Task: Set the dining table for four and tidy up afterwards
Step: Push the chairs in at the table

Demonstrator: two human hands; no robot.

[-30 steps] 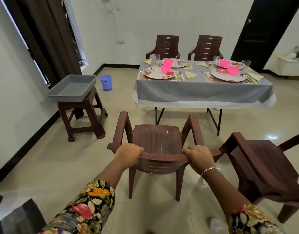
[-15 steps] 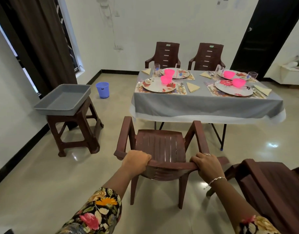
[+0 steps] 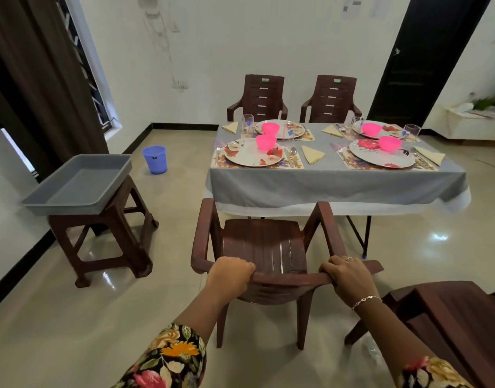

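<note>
A brown plastic armchair [image 3: 264, 247] stands in front of me, its front just under the near edge of the dining table [image 3: 336, 186]. My left hand [image 3: 229, 275] grips the top of its backrest on the left, and my right hand [image 3: 348, 277] grips it on the right. The grey-clothed table carries floral plates [image 3: 249, 156], pink bowls [image 3: 266, 142], glasses [image 3: 247, 125], folded yellow napkins [image 3: 312, 154] and cutlery. Two matching chairs [image 3: 264, 98] stand at the table's far side.
Another brown chair [image 3: 447, 317] is close at my lower right. A grey tray [image 3: 78, 184] rests on a brown stool [image 3: 109, 239] to the left. A blue bin [image 3: 155, 159] sits by the far wall. A dark door [image 3: 425, 60] is at the back right.
I have carried the chair forward with both hands. Its front now reaches the table's near edge, and the table looks closer.
</note>
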